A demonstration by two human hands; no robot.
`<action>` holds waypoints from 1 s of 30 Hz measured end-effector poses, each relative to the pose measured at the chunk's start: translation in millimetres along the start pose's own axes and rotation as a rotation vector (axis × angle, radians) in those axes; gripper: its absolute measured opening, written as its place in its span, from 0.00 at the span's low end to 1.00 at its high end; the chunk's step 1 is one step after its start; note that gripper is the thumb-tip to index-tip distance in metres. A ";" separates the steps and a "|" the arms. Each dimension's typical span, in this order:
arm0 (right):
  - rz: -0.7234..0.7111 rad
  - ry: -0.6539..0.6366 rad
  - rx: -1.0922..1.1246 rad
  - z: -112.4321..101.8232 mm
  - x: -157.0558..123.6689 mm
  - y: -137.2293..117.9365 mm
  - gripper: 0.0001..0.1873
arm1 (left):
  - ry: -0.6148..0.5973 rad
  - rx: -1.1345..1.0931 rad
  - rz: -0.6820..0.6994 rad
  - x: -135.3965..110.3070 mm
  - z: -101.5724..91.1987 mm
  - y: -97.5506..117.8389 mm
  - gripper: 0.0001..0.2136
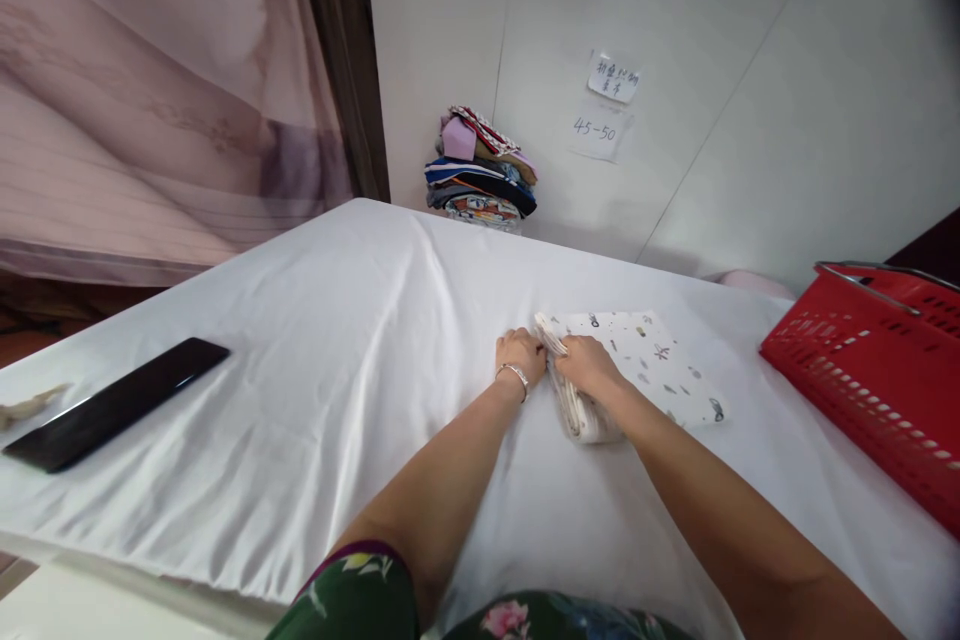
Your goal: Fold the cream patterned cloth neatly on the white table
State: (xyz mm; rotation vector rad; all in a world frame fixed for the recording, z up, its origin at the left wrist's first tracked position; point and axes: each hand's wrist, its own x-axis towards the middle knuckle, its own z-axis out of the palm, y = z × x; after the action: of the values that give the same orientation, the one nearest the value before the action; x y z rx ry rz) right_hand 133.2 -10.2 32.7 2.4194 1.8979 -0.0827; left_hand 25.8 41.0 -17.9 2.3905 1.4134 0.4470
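A white folded cloth printed with small dark leaf and sprig motifs lies on the white-covered table, its thick layered edge facing left and toward me. My right hand is closed on the cloth's left fold, thumb and fingers pinching the layers. Just left of it, my left hand, with a silver bracelet at the wrist, has its fingers curled against the same edge. The left fingertips are partly hidden where they meet the cloth.
A red plastic basket with a metal handle stands at the right. Folded fabrics are stacked by the wall under paper labels. A long black glossy object lies at the left, near a pink curtain. The tablecloth is wrinkled.
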 end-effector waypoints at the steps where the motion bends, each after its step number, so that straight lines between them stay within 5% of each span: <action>1: 0.001 0.004 0.002 -0.8 -0.6 0.1 0.15 | -0.007 0.000 0.003 0.2 -0.3 0.2 0.13; 19: 0.002 0.007 0.008 4.2 -15.0 -14.5 0.15 | 0.086 -0.064 -0.072 4.1 3.2 -4.4 0.11; 24: -0.103 0.069 0.068 11.7 -44.0 -11.0 0.26 | 0.079 -0.016 -0.051 5.2 1.4 -5.8 0.12; 30: -0.345 0.270 0.110 52.3 -85.1 -5.6 0.31 | 0.031 -0.074 -0.036 5.9 -1.5 -4.7 0.12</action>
State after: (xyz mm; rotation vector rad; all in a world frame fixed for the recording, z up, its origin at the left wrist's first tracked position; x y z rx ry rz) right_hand 107.4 -95.6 -12.5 2.2348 2.4765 0.1337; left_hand 24.2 48.6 -18.0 2.3060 1.4252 0.5199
